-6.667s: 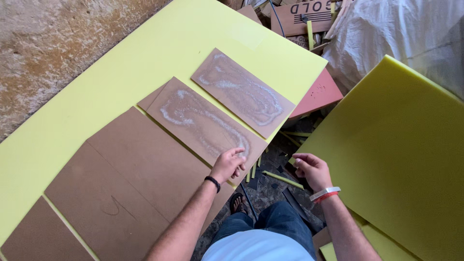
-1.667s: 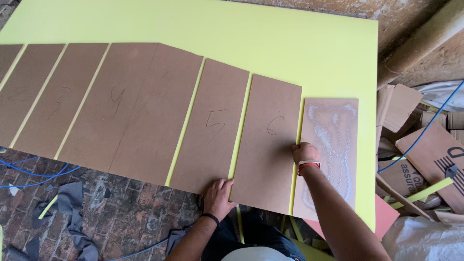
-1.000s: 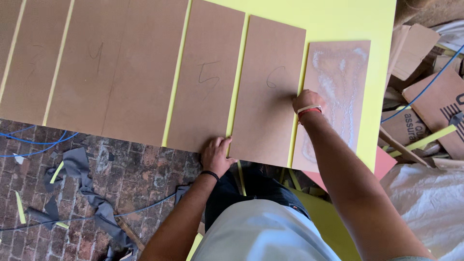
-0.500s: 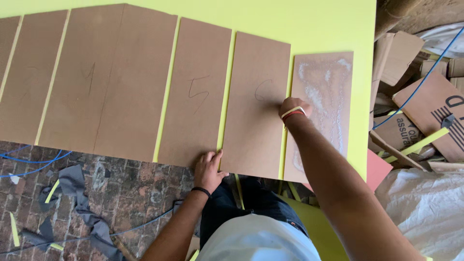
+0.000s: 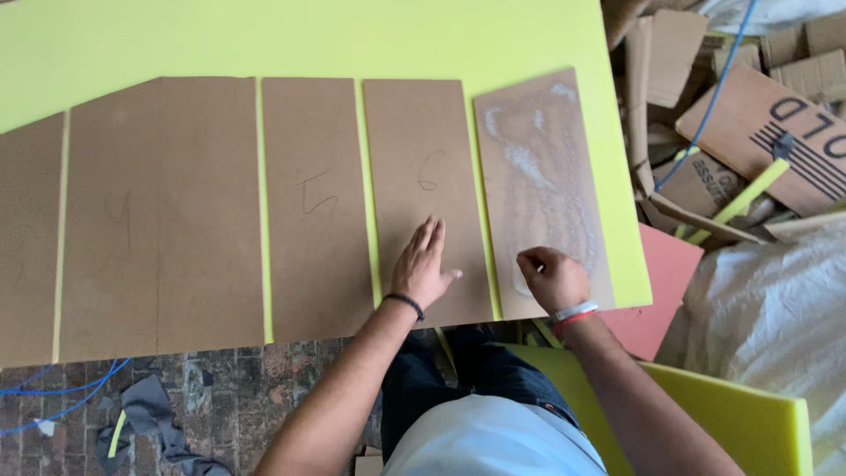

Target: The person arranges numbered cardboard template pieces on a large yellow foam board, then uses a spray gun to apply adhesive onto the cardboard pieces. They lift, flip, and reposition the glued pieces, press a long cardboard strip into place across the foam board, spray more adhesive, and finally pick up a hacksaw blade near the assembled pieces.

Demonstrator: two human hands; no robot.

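Several brown boards lie side by side on a large yellow foam sheet [image 5: 352, 44]. My left hand [image 5: 423, 264] rests flat, fingers together, on the lower part of a board with a pencilled mark [image 5: 423, 132]. My right hand [image 5: 551, 278] is curled into a fist on the near left corner of the rightmost board [image 5: 542, 167], which is smeared with whitish streaks. Whether the fist holds anything is hidden. Another marked board [image 5: 308, 203] and a wider one [image 5: 176, 220] lie to the left.
A pile of cardboard scraps [image 5: 749, 115] lies at the right, with a white sack [image 5: 775, 300] below it. A pink foam piece [image 5: 656, 300] sticks out under the sheet. A yellow foam slab [image 5: 731, 423] is near my legs. A blue cable [image 5: 53, 388] crosses the brick floor.
My left hand moved from the boards' near edge up onto the marked board. My right hand slid down from mid-board to the near corner of the smeared board.
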